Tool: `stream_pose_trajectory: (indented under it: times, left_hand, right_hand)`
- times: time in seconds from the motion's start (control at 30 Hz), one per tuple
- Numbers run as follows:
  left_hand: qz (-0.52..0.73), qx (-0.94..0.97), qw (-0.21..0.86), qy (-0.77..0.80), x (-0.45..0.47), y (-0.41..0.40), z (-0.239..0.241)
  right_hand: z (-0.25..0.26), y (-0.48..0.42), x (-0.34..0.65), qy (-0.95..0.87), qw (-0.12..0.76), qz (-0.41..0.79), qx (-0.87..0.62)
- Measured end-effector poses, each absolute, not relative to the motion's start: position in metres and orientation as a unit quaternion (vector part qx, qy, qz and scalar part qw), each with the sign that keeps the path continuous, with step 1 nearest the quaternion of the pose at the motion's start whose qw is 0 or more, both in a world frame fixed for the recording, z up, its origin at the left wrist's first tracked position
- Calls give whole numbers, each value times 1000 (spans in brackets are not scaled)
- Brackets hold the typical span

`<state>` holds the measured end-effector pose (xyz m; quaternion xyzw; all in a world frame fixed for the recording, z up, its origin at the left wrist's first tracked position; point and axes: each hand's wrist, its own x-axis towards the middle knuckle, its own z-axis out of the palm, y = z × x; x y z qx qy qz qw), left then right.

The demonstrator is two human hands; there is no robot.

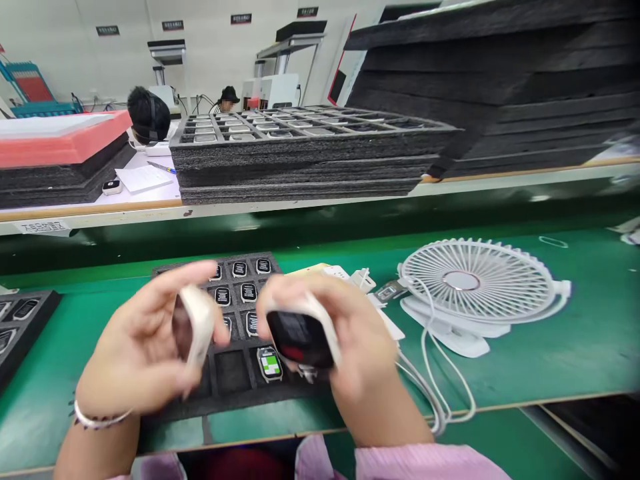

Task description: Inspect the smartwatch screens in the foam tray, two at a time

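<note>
My left hand [143, 343] is closed around a white smartwatch body [196, 328], seen edge-on and blurred. My right hand [345, 340] grips a second watch body [300, 335] with a white case and a dark screen turned toward me. Both hands hover just above a black foam tray [233, 373] on the green bench. The tray's pockets hold several watch bodies; one [270, 364] near the front shows a lit green and white screen. An empty pocket lies beside it.
A white desk fan [475, 283] lies tilted at the right, its cable [440, 393] looping to the bench edge. A white power strip [345, 275] sits behind the tray. Another foam tray [20, 320] is at far left. Stacked foam trays [310, 157] fill the raised shelf; two people sit beyond.
</note>
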<state>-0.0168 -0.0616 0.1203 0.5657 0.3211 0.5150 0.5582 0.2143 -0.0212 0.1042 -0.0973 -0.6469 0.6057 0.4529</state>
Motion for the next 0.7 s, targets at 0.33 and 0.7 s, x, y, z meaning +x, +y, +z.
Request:
stream_pose_trajectory:
  times: [0.33,0.7]
  left_hand:
    - [565,530,495,393,-7,20,94]
    - [537,507,569,363,-15,19,98]
  right_hand:
    - [65,60,184,-398,442,783,-182]
    - [81,48,196,-462,462,742,-153]
